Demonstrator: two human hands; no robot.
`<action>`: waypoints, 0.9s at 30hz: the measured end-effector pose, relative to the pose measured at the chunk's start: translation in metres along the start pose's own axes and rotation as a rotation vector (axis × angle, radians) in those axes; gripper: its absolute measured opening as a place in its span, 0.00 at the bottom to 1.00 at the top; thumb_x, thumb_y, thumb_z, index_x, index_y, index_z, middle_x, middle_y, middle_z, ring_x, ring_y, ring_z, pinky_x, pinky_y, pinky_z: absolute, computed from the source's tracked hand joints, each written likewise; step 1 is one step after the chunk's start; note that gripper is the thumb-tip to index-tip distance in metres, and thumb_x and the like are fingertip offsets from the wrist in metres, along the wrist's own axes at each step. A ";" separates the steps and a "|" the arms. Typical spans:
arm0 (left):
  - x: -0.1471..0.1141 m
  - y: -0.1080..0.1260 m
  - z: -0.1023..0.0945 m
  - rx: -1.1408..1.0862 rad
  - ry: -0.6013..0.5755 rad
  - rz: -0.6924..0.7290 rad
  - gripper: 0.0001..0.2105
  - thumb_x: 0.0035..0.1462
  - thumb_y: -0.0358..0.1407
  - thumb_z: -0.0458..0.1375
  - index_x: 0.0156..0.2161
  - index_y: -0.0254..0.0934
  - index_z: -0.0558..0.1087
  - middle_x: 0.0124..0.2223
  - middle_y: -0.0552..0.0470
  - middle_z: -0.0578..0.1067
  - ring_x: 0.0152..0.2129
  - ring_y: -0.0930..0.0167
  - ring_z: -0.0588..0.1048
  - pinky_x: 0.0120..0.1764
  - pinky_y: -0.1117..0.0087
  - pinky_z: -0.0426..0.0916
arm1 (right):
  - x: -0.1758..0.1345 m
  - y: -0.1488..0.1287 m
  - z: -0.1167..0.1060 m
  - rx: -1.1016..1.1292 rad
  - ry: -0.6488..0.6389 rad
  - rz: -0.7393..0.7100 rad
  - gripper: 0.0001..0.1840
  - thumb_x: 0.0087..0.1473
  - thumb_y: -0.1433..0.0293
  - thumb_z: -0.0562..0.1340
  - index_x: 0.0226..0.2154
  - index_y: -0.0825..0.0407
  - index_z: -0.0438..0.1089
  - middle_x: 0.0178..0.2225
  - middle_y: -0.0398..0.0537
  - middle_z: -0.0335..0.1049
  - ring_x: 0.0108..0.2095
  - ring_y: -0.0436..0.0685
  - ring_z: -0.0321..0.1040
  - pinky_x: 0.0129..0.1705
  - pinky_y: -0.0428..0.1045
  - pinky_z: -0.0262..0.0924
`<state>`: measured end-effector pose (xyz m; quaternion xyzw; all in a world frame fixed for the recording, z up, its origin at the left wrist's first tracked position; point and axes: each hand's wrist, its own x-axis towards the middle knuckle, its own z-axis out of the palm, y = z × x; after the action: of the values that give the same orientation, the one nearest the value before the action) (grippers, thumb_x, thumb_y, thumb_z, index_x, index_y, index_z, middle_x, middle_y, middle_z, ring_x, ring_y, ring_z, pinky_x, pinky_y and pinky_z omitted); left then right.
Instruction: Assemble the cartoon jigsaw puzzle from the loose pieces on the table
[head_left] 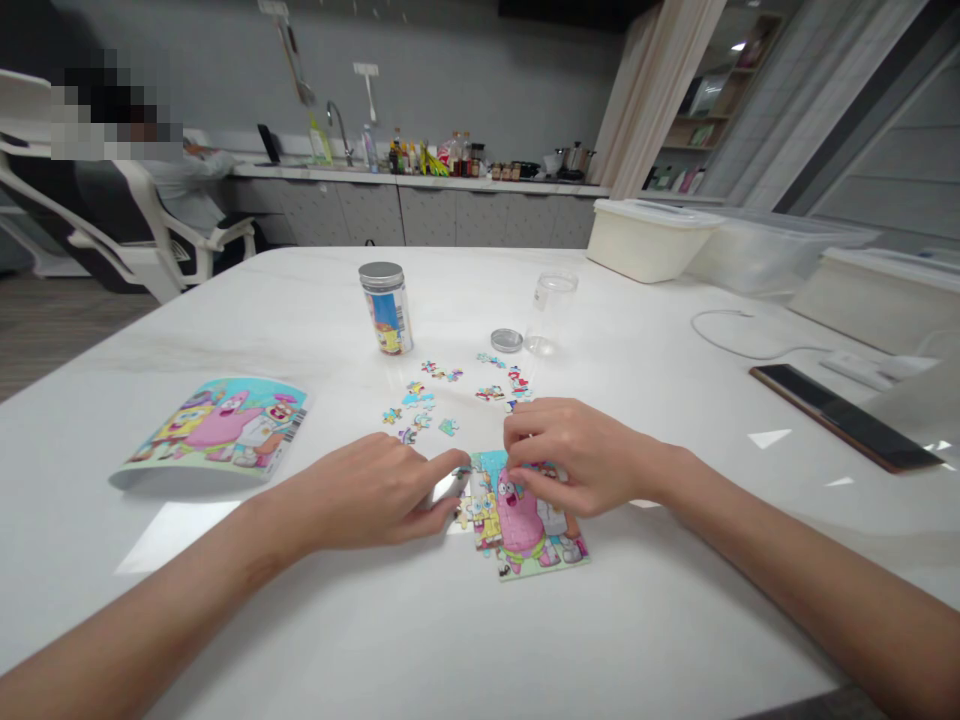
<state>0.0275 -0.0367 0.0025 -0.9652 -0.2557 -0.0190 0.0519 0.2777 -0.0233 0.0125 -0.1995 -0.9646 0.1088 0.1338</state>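
Observation:
A partly joined jigsaw puzzle (519,520) with a pink starfish and a yellow sponge figure lies flat on the white table (360,630). My left hand (375,490) rests at its left edge, thumb and index finger bent around the pieces there. Over the upper right part is my right hand (574,455), its fingers curled and pinched together near the starfish's face. Whatever those fingertips hold is hidden. Loose puzzle pieces (418,397) are scattered beyond the puzzle, with more pieces (517,380) near my right hand.
A curved picture sheet (232,425) lies left. Behind the pieces stand a lidded jar (386,310), a clear jar (551,315) and a metal lid (506,341). A dark phone (844,415), cable (739,345) and storage boxes (649,240) are right. A person sits far left.

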 end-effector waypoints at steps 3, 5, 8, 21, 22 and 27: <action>0.001 0.000 -0.002 0.003 0.015 0.012 0.12 0.65 0.38 0.45 0.45 0.36 0.69 0.16 0.58 0.68 0.12 0.73 0.65 0.18 0.72 0.52 | -0.001 -0.001 0.002 0.011 -0.043 0.000 0.15 0.59 0.68 0.52 0.25 0.53 0.69 0.25 0.47 0.64 0.27 0.52 0.57 0.30 0.49 0.51; 0.001 0.001 -0.002 -0.007 0.032 0.016 0.12 0.65 0.37 0.45 0.42 0.36 0.69 0.16 0.58 0.67 0.11 0.74 0.64 0.18 0.72 0.52 | -0.001 -0.001 0.004 0.009 -0.061 0.014 0.15 0.59 0.68 0.53 0.26 0.53 0.70 0.25 0.47 0.64 0.27 0.53 0.57 0.30 0.49 0.51; 0.001 0.001 -0.002 -0.018 0.048 0.020 0.13 0.65 0.38 0.44 0.40 0.37 0.70 0.15 0.58 0.67 0.11 0.74 0.63 0.18 0.72 0.52 | 0.001 -0.002 0.005 -0.007 -0.041 0.039 0.15 0.59 0.67 0.52 0.26 0.52 0.69 0.24 0.46 0.64 0.27 0.52 0.57 0.30 0.49 0.51; 0.002 -0.009 0.010 0.087 0.084 -0.292 0.16 0.62 0.33 0.44 0.46 0.36 0.72 0.19 0.53 0.72 0.14 0.71 0.68 0.18 0.72 0.54 | -0.005 0.021 0.019 -0.196 0.167 0.528 0.09 0.59 0.74 0.55 0.42 0.53 0.67 0.43 0.55 0.66 0.43 0.61 0.65 0.43 0.56 0.62; 0.002 -0.009 0.010 0.081 0.083 -0.287 0.16 0.62 0.33 0.44 0.45 0.36 0.73 0.19 0.53 0.72 0.14 0.71 0.68 0.18 0.72 0.54 | -0.005 0.021 0.020 -0.188 0.168 0.526 0.09 0.59 0.74 0.55 0.41 0.53 0.68 0.42 0.55 0.66 0.43 0.61 0.65 0.42 0.55 0.63; 0.001 -0.008 0.010 0.096 0.081 -0.315 0.14 0.62 0.35 0.44 0.42 0.36 0.72 0.19 0.53 0.71 0.15 0.70 0.69 0.19 0.71 0.53 | -0.005 0.021 0.020 -0.177 0.192 0.517 0.07 0.59 0.74 0.55 0.38 0.52 0.68 0.40 0.53 0.67 0.41 0.60 0.65 0.40 0.54 0.62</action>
<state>0.0242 -0.0283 -0.0065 -0.9080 -0.4021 -0.0535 0.1047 0.2837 -0.0100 -0.0124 -0.4591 -0.8704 0.0353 0.1744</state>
